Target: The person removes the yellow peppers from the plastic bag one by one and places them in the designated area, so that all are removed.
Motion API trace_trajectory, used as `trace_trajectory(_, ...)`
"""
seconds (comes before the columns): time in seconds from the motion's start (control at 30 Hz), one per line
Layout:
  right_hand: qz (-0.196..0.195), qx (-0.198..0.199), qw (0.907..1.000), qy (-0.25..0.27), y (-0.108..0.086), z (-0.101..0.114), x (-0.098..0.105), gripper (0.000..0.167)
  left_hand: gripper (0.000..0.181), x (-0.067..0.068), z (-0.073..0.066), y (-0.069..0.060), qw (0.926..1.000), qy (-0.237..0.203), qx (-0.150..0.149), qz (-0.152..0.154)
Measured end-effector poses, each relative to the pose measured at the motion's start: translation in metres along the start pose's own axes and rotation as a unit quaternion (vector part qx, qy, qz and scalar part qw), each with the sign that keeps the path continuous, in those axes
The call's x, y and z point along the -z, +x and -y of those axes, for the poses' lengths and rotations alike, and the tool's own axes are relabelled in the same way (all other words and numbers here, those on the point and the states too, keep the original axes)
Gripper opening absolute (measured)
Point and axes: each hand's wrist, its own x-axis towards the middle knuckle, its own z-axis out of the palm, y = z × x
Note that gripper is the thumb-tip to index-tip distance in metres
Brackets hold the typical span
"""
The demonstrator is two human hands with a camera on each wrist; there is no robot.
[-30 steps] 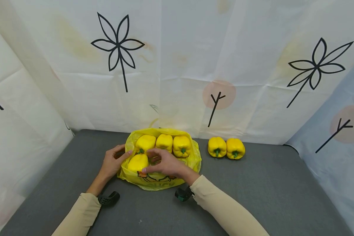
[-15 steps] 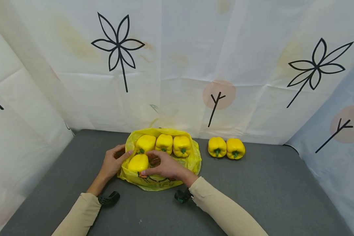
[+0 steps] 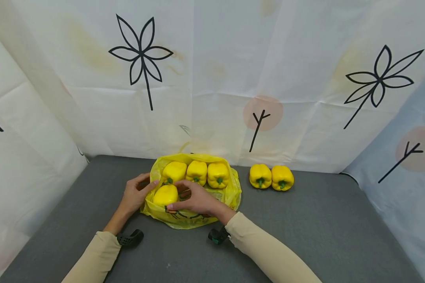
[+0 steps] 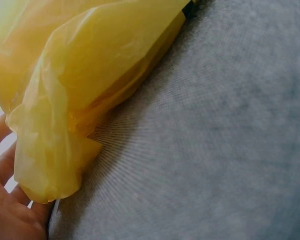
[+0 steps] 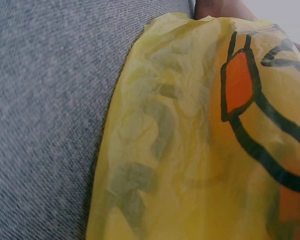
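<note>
While the left hand point(image 3: 134, 193) pinches the bag point(image 3: 184, 222), the half-curled right hand point(image 3: 198, 199), grip unclear, seemingly settles a pepper point(image 3: 165, 194). Next probably needs release.

No readable word, brand or number. On the near side of the yellow bag point(image 3: 187, 223), just dark outlines point(image 5: 244, 137), an orange patch point(image 5: 239, 82) and blurred greenish shapes point(image 5: 162, 130), too unclear for letters; on the curtain point(image 3: 219, 51) behind the bag, simple line-drawn flowers point(image 3: 141, 54).
</note>
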Motion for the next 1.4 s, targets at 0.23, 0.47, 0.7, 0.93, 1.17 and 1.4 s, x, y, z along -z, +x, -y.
trace_trajectory(0.23,0.005,-0.001,1.0,0.003,0.0012,-0.0002,-0.0013,0.07,0.037,0.0008,-0.0008,-0.0001,1.0,-0.003,-0.001,0.0)
trace_trajectory(0.47,0.01,-0.006,0.9998,0.013,0.0018,-0.0004,-0.0019,0.072,0.036,0.0005,-0.0008,-0.0004,1.0,-0.005,-0.002,0.0)
trace_trajectory(0.7,0.013,-0.008,0.9998,0.015,0.0026,-0.0001,-0.0029,0.074,0.036,0.0002,-0.0013,-0.0004,1.0,-0.009,0.001,-0.002)
trace_trajectory(0.93,0.017,-0.006,0.9998,0.009,0.0029,0.0,-0.0029,0.076,0.037,-0.0003,-0.0009,-0.0006,1.0,-0.003,0.001,-0.003)
trace_trajectory(1.17,0.021,-0.007,0.9996,0.015,0.0037,0.0005,-0.0028,0.076,0.038,-0.0008,0.0,-0.0002,1.0,0.001,-0.003,-0.003)
trace_trajectory(1.4,0.029,-0.004,0.9994,0.018,0.0046,0.0004,-0.0032,0.077,0.038,-0.0008,0.0006,-0.0002,1.0,0.002,-0.003,-0.001)
